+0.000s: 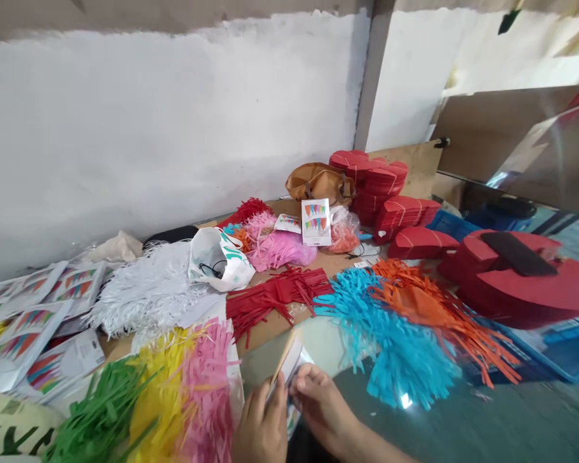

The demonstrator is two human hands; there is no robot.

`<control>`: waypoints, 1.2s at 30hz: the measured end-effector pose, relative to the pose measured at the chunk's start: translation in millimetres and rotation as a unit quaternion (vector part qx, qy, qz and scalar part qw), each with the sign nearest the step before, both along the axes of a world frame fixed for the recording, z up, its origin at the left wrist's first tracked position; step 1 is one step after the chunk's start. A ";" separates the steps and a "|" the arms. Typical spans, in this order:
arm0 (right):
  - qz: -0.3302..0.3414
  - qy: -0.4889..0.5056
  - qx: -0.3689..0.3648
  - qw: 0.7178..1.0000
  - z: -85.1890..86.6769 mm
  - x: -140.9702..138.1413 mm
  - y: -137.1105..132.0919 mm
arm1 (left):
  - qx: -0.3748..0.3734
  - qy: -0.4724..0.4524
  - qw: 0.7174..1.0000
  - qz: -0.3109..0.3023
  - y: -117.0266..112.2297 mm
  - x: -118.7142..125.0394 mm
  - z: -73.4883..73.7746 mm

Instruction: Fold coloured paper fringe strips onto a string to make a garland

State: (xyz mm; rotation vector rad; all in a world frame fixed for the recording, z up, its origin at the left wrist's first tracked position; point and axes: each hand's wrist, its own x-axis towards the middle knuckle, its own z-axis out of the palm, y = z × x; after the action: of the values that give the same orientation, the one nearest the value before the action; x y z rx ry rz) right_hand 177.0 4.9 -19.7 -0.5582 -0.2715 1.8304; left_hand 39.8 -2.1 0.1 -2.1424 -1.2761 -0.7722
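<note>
White packet [292,359]: gripped in left hand [262,418], pinched near edge by right hand [327,404]; best handled gently, without creasing.

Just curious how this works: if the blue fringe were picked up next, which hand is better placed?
Probably the right hand: the blue fringe lies to its right, nearer to it than to the left hand. Both are at the white packet.

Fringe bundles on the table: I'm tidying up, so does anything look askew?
Yes: at right, the blue fringe and orange fringe seem to spill past the edge of the table, strands splayed, while the red fringe lies wholly on it.
</note>
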 end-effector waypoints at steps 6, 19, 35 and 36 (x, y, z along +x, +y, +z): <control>-0.052 0.013 -0.012 0.999 -5.9 -15.2 -1.0 | -0.031 0.002 0.999 -0.042 -0.2 -2.0 4.3; -0.105 -0.030 -0.068 0.992 7.0 -23.8 -0.2 | -0.044 -0.017 0.997 -0.067 1.1 -8.0 -12.8; -0.105 -0.056 -0.058 0.991 -1.0 -23.9 3.0 | -0.052 0.017 0.996 -0.065 3.5 -16.6 -19.2; -0.111 -0.086 -0.048 0.989 -6.8 -23.1 4.7 | -0.053 0.010 0.996 -0.068 4.5 -16.7 -20.9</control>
State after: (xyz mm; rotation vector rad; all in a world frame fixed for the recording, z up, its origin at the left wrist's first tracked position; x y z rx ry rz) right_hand 153.9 9.5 -26.5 -0.7842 -0.2286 1.5874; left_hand 23.1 2.4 -20.7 -2.3368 -1.1955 -0.7517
